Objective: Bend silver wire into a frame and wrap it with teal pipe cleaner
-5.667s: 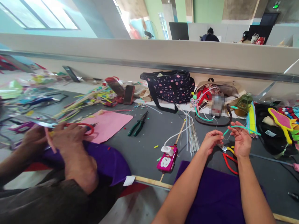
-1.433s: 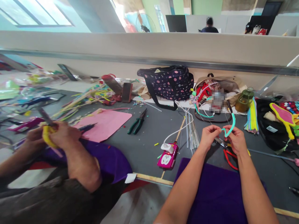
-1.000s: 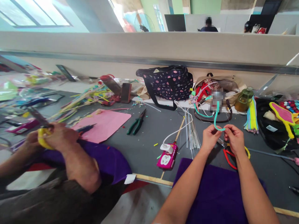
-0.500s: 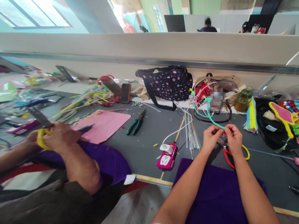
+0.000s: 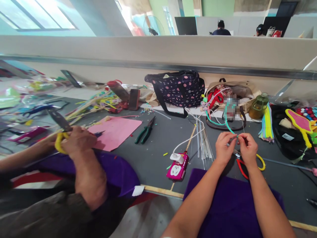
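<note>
My left hand [image 5: 224, 147] and my right hand [image 5: 247, 148] meet over the grey table [image 5: 158, 145], fingertips pinched together on a teal pipe cleaner [image 5: 227, 122] that rises away from them toward the bags. A thin wire seems to run with it, but it is too fine to be sure. Under my right hand lie red-and-yellow-handled pliers [image 5: 247, 163]. A purple cloth [image 5: 228, 205] covers the table edge below my forearms.
A co-worker's hands [image 5: 74, 142] at the left hold yellow-handled scissors over purple cloth. Green pliers [image 5: 146, 130], a pink sheet [image 5: 116, 130], a pink power strip [image 5: 177, 167], a bundle of thin wires [image 5: 204, 142], a dotted bag [image 5: 179, 89] and a green bottle [image 5: 259, 105] stand around.
The teal pipe cleaner went from a bent hook between my hands to a longer strand pointing away from me. My hands drew closer together. The co-worker raised the scissors.
</note>
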A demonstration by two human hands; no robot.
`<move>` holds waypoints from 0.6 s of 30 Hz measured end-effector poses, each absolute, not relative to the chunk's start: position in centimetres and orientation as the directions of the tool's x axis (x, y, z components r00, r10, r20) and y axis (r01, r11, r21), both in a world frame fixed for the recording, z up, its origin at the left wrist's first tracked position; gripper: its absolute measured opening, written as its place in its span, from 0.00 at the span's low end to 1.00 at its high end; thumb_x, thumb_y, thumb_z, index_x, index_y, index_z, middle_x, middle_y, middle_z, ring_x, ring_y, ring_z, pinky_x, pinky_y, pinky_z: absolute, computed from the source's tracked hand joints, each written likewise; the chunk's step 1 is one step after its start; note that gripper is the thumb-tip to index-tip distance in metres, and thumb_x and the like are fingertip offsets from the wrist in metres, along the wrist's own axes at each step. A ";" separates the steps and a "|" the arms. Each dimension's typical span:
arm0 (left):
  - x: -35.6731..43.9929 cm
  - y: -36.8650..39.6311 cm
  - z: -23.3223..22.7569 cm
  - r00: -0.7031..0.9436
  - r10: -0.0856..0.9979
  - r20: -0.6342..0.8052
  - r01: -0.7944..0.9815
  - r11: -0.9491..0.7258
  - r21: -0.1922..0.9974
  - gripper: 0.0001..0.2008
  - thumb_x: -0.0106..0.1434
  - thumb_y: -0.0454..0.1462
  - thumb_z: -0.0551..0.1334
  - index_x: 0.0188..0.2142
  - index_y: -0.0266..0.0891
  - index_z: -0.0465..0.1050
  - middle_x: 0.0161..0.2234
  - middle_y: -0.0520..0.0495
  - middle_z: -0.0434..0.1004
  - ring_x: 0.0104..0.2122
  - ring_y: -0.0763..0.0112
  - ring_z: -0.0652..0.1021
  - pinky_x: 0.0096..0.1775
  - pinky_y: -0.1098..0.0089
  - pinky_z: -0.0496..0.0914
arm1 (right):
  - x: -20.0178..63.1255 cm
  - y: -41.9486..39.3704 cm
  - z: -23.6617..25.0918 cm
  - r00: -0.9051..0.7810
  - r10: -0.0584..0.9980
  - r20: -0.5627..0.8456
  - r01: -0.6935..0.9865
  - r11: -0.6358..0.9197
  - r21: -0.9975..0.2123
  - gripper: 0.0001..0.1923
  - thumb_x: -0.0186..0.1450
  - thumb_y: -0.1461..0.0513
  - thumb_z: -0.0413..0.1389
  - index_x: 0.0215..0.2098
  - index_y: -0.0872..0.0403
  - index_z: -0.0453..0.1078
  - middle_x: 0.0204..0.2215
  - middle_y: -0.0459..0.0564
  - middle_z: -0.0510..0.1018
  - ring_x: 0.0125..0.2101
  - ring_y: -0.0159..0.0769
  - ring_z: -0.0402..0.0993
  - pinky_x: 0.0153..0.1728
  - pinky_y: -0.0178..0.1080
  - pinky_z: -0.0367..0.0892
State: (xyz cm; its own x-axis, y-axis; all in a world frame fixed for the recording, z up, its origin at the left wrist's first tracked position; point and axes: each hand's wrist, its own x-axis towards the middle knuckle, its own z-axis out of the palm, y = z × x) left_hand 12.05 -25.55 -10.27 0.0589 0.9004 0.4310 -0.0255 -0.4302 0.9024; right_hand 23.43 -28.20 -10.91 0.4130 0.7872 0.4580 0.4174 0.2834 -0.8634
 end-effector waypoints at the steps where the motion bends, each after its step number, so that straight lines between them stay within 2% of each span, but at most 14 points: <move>1: 12.1 -25.5 -10.5 0.076 0.880 0.468 0.005 -0.470 0.883 0.07 0.61 0.36 0.64 0.38 0.44 0.81 0.37 0.45 0.78 0.39 0.66 0.74 0.41 0.68 0.68 | 23.4 -28.2 -10.9 0.407 0.782 0.472 0.431 0.291 -0.854 0.09 0.67 0.56 0.54 0.34 0.53 0.70 0.27 0.45 0.73 0.26 0.33 0.69 0.30 0.36 0.65; 7: 12.2 -25.0 -11.6 0.080 0.799 0.596 0.096 -0.601 0.794 0.08 0.63 0.35 0.63 0.41 0.42 0.79 0.37 0.45 0.79 0.38 0.68 0.76 0.40 0.67 0.71 | 23.5 -28.1 -10.9 0.363 0.769 0.526 0.437 0.358 -0.825 0.08 0.67 0.58 0.55 0.33 0.53 0.72 0.28 0.45 0.73 0.26 0.32 0.69 0.29 0.36 0.66; 18: 12.2 -25.1 -11.4 0.105 0.825 0.556 0.088 -0.564 0.821 0.08 0.63 0.36 0.64 0.41 0.41 0.79 0.36 0.45 0.81 0.36 0.67 0.78 0.38 0.67 0.72 | 23.6 -28.2 -10.5 0.334 0.756 0.562 0.453 0.394 -0.800 0.06 0.67 0.60 0.55 0.33 0.52 0.72 0.29 0.46 0.73 0.27 0.32 0.69 0.30 0.36 0.66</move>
